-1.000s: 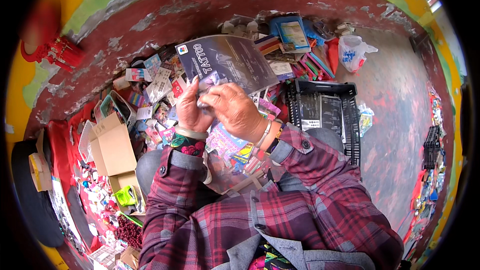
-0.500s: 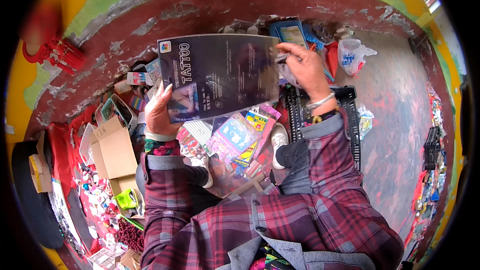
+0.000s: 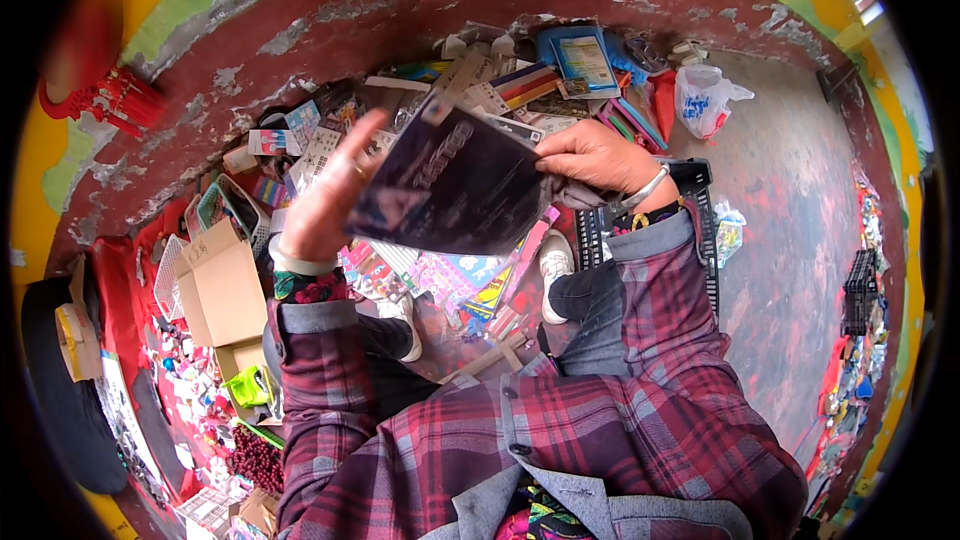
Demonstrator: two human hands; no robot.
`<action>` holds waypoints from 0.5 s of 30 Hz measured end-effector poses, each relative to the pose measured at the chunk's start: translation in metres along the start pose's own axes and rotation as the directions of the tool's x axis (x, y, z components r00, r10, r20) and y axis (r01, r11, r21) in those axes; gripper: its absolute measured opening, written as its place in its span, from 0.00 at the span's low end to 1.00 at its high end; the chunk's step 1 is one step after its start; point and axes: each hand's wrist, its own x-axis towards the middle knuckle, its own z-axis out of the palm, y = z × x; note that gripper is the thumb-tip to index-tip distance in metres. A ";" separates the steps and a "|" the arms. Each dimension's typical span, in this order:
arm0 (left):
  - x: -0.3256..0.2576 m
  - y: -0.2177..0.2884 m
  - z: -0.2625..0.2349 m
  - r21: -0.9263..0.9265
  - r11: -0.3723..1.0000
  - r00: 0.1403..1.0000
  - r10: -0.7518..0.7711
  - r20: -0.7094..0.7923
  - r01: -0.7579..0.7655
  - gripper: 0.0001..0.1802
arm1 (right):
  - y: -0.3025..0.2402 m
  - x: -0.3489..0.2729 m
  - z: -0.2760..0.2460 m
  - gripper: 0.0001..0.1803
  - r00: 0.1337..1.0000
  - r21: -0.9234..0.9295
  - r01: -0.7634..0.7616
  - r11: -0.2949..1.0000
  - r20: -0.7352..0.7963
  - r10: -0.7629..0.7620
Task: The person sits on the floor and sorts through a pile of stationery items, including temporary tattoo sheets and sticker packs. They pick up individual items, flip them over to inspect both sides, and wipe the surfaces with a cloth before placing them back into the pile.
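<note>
A flat dark tattoo sheet pack (image 3: 450,180) in a clear, glossy cover hangs tilted before me, blurred by motion. My right hand (image 3: 598,162) pinches its upper right edge, and a crumpled grey cloth (image 3: 572,194) is bunched under the same fingers. Beside the pack's left edge, my left hand (image 3: 325,190) is smeared, its fingers stretched upward; whether it touches the pack is unclear. Below, between my shoes, lie a pink and blue pack (image 3: 450,275) and yellow packs (image 3: 492,287), partly hidden by the dark pack.
Against the red wall is a heap of flat packages (image 3: 520,90), with a blue package (image 3: 587,65) and a white plastic bag (image 3: 705,100). A black crate (image 3: 708,230) stands by my right leg. To my left are an opened cardboard box (image 3: 225,285) and a basket (image 3: 245,210).
The dark pack has tilted and dropped lower, its right end swinging down and left. My left hand has shifted with its fingers straightened; my right hand has moved slightly lower.
</note>
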 end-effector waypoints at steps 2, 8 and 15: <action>0.008 -0.001 -0.006 -0.155 0.946 0.941 0.243 -0.236 -0.283 0.37 | 0.004 0.002 0.000 0.12 0.997 0.166 0.025 0.986 -0.070 -0.014; 0.021 -0.045 -0.018 -0.469 0.831 0.954 0.252 -0.160 -0.298 0.49 | 0.003 0.009 0.006 0.09 0.992 0.633 -0.034 0.774 -0.074 0.105; 0.018 -0.088 -0.005 -0.550 0.805 0.962 0.087 -0.260 -0.222 0.30 | 0.007 0.018 0.020 0.09 0.978 0.643 -0.089 0.760 -0.087 0.188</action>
